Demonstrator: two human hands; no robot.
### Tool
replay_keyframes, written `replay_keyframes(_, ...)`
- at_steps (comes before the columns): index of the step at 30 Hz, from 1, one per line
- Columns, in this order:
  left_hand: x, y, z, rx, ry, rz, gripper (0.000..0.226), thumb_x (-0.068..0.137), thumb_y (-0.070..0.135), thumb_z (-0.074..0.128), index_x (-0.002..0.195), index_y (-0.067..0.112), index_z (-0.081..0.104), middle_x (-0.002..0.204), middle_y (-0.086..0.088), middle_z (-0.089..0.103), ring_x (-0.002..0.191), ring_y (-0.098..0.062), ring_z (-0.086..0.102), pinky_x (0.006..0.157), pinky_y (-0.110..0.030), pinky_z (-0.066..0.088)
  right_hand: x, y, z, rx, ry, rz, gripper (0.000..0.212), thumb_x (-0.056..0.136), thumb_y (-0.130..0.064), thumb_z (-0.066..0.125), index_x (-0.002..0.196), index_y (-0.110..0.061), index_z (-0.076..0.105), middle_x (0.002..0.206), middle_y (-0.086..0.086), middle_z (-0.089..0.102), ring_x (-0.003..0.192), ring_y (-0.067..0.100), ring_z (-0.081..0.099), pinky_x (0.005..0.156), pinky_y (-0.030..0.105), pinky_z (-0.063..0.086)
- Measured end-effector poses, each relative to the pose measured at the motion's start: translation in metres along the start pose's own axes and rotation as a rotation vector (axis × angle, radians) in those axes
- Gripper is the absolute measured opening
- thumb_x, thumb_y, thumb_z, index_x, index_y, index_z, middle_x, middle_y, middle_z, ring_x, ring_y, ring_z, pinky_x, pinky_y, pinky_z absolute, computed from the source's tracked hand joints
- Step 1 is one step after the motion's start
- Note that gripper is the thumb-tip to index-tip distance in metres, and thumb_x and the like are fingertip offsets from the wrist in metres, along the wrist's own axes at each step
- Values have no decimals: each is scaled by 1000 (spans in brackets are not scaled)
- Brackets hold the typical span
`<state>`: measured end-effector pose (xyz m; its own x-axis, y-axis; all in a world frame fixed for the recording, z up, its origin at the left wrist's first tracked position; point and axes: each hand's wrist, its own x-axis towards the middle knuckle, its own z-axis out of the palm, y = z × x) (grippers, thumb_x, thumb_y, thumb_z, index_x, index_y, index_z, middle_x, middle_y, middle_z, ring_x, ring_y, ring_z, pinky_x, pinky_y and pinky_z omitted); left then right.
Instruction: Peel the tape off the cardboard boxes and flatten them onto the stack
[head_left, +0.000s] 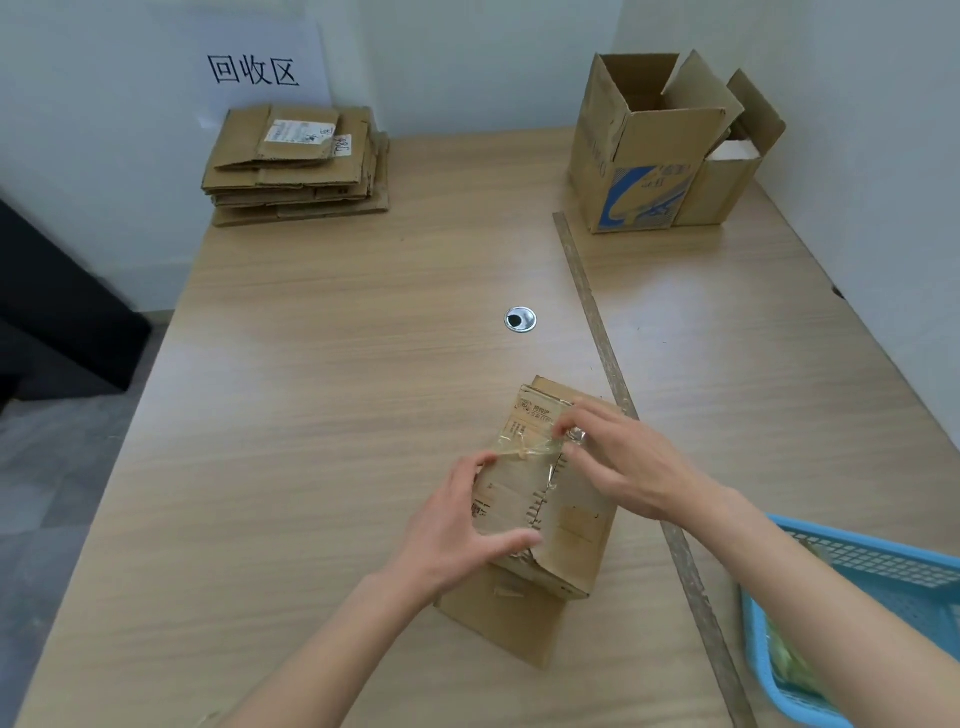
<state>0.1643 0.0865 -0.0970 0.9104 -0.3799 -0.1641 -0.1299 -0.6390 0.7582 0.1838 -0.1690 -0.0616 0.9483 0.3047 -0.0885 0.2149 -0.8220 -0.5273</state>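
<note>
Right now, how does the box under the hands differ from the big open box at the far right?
The box under the hands lies low near the front of the table, while the big open box stands upright at the far right. The near one still carries clear tape, pinched by the right hand and steadied by the left hand; the far one is untouched, flaps up. Only the far one has blue print. Both are brown cardboard.

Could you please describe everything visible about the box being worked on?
The small cardboard box is brown, worn and printed, lying near the table's front edge with a flap spread beneath. The left hand grips its near left side; the right hand pinches clear tape stretched across its top.
</note>
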Motion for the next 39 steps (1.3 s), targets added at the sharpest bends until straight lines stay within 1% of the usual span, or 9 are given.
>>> replay_keyframes(3, -9, 2, 7, 65, -67, 31, 125, 52, 79, 82, 153, 41, 18, 153, 24, 31, 133, 3, 38, 106, -24, 39, -8, -1, 2, -162, -128, -54, 67, 91, -71, 36, 152, -44, 33, 158, -19, 31, 154, 12, 16, 124, 39, 20)
replay_keyframes(5, -10, 2, 12, 64, -38, 33, 130, 50, 77, 84, 154, 39, 16, 155, 23, 29, 138, 0, 36, 108, -26, 39, -5, -2, 3, -269, -122, -114, 80, 81, -85, 45, 151, -47, 34, 157, -23, 33, 154, 10, 16, 124, 36, 21)
replay_keyframes(8, -10, -3, 14, 5, -17, 20, 127, 48, 71, 88, 151, 44, 20, 151, 25, 34, 135, -1, 42, 107, -31, 44, 10, -3, 5, -267, -81, -230, 61, 80, -72, 65, 132, -41, 59, 144, -22, 51, 143, 7, 38, 113, 33, 39)
replay_keyframes(10, -10, -5, 13, -4, -21, 22, 126, 47, 71, 88, 151, 45, 21, 150, 25, 36, 133, -1, 43, 106, -33, 45, 19, -5, 6, -225, -51, -306, 37, 85, -60, 70, 112, -35, 67, 129, -19, 61, 122, 11, 57, 89, 37, 54)
replay_keyframes(15, -12, -4, 12, 13, -21, 26, 124, 51, 72, 87, 152, 44, 21, 151, 24, 37, 130, 0, 44, 102, -27, 45, 16, -4, 23, -422, 131, -537, 27, 103, -41, 50, 87, -22, 58, 102, -6, 65, 84, 19, 63, 58, 35, 50)
replay_keyframes(20, -19, -2, 18, -34, 19, -27, 116, 50, 67, 90, 142, 48, 22, 135, 25, 46, 116, -3, 51, 90, -28, 47, 17, -21, 34, -307, 325, -296, 25, 101, -27, 47, 87, -11, 59, 79, 2, 63, 59, 28, 59, 50, 31, 39)
replay_keyframes(25, -22, -1, 19, -53, -7, -52, 120, 49, 71, 88, 144, 48, 18, 143, 21, 47, 122, -8, 55, 93, -37, 53, 43, -32, 26, -137, 272, 190, 24, 106, -34, 51, 99, -12, 58, 84, 1, 67, 77, 30, 59, 61, 36, 30)
replay_keyframes(33, -21, 3, 16, 33, -120, -103, 113, 58, 78, 78, 149, 42, 20, 144, 17, 48, 130, -11, 50, 101, -34, 45, 5, 6, 10, -334, 113, -144, 38, 103, -38, 50, 133, -17, 58, 137, -2, 61, 125, 21, 58, 99, 38, 52)
replay_keyframes(39, -17, 37, 28, 138, -113, -198, 135, 64, 92, 59, 162, 21, -1, 171, 4, 2, 156, -16, 9, 125, -49, 15, -6, -3, 18, -118, 69, -54, 61, 103, -50, 23, 143, -19, 58, 155, -8, 46, 150, 8, 30, 122, 17, 13)
